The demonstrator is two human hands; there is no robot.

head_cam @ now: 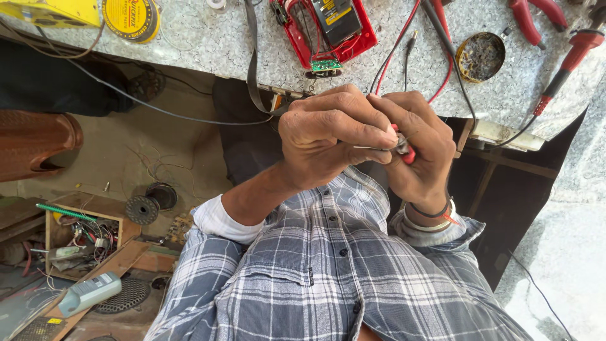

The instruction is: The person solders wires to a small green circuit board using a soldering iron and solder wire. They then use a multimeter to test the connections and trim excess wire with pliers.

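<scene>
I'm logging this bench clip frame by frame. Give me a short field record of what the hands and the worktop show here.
left hand: closed over a thin metal tool, pressed against the other hand
right hand: pinching a small red-handled part; exactly what it is cannot be told
worktop: speckled stone counter just beyond the hands
on counter: open red meter, round tin, red pliers, red-handled probe
cables: red and black leads run down toward the hands
floor, left: wooden box of wires

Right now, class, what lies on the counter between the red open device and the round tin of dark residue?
In the head view, red and black wire leads cross the speckled counter between red open device and round tin.
</scene>
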